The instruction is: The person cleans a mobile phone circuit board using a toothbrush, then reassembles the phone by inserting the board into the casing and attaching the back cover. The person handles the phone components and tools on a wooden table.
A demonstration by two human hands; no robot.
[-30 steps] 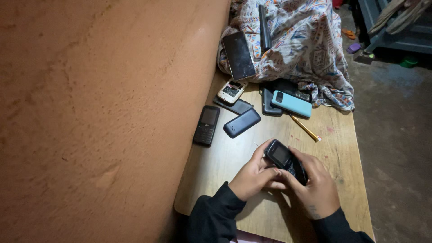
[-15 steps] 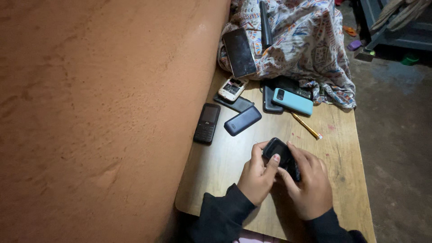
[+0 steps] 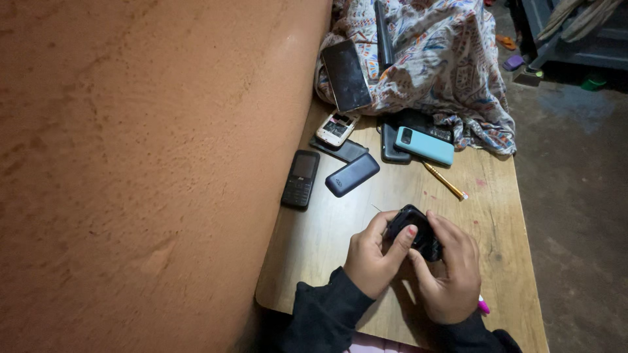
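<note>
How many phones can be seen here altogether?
7, perhaps more hidden: one in both hands, a black keypad one by the wall, a dark blue one, a white opened one, a turquoise one, a dark one beside it, a smartphone on the cloth.

Dark rectangular phone screen [image 3: 346, 75] — on patterned cloth [image 3: 445, 59].

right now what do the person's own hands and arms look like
Both hands are bare, with no gloves. The left hand and right hand come out of long black sleeves with ribbed cuffs at the wrists. A left fingernail is painted pink-red. No rings or watch show.
</note>
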